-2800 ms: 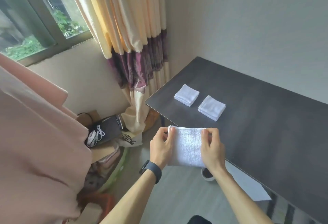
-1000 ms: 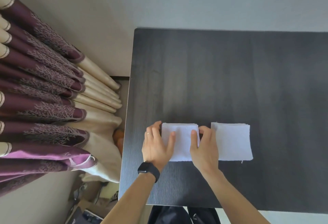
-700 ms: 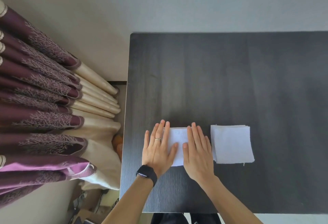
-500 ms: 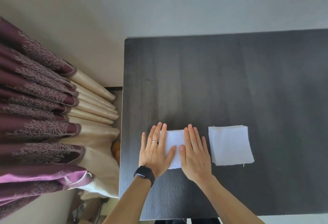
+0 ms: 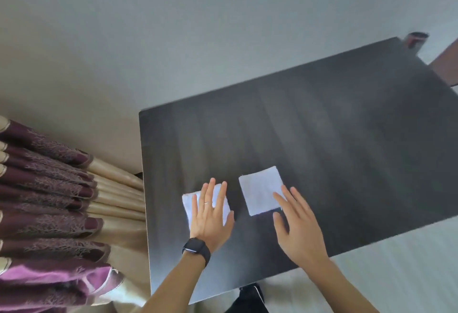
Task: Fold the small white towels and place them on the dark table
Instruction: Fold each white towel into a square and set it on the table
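Observation:
Two small folded white towels lie side by side near the front left of the dark table (image 5: 322,139). My left hand (image 5: 210,213), flat with fingers spread, rests on the left towel (image 5: 189,205) and covers most of it. The right towel (image 5: 260,190) lies square and mostly uncovered. My right hand (image 5: 297,223) hovers open just to the right of and below it, fingertips over its lower right corner. Neither hand grips anything.
A purple and cream curtain (image 5: 49,201) hangs bunched at the table's left edge. A pale wall runs behind the table. A brown piece of furniture (image 5: 446,65) and a small dark object (image 5: 417,39) sit past the far right corner.
My right hand has lifted off the left towel and shifted right toward the second towel. My left hand stays flat on the left towel. The camera view has tilted and turned right.

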`<action>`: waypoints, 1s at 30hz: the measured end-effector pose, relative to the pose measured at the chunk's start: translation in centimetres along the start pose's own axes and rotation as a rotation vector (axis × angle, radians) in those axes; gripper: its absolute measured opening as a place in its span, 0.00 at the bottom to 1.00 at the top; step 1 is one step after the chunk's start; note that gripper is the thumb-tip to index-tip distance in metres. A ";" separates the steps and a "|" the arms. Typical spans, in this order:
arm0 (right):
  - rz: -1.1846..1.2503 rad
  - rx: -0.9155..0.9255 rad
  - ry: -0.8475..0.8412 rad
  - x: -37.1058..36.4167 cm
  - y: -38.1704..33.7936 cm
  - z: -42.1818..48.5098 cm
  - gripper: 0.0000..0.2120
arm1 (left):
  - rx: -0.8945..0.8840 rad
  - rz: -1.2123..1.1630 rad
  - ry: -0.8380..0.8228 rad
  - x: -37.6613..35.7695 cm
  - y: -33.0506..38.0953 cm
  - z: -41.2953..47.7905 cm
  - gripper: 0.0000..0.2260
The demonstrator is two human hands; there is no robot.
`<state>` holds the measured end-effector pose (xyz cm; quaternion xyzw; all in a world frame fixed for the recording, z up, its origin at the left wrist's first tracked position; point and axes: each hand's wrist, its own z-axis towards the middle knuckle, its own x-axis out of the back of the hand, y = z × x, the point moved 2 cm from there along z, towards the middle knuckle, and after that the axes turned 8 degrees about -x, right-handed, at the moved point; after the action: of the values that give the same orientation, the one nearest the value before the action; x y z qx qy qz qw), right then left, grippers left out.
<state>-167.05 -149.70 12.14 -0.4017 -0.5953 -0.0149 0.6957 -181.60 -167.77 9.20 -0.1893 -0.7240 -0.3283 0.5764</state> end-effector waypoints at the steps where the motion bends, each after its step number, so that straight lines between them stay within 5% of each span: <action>1: 0.006 -0.040 0.057 2.6 2.1 -1.0 0.22 | -0.037 -0.024 -0.007 0.2 2.9 0.2 0.35; 9: -0.158 -0.357 0.456 26.9 22.7 -13.1 0.21 | -0.599 -0.113 0.092 1.7 37.5 2.2 0.27; 19: -0.319 -0.777 1.015 55.9 42.3 -36.6 0.20 | -1.230 -0.251 0.182 6.0 84.7 -5.6 0.28; 30: -0.426 -1.007 1.218 75.1 61.7 -53.6 0.20 | -1.592 -0.353 0.097 2.5 121.1 -15.3 0.27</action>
<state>-70.63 -104.49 43.54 -0.4658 -0.0987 -0.6281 0.6154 -92.35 -92.29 44.55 -0.4109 -0.2674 -0.8380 0.2396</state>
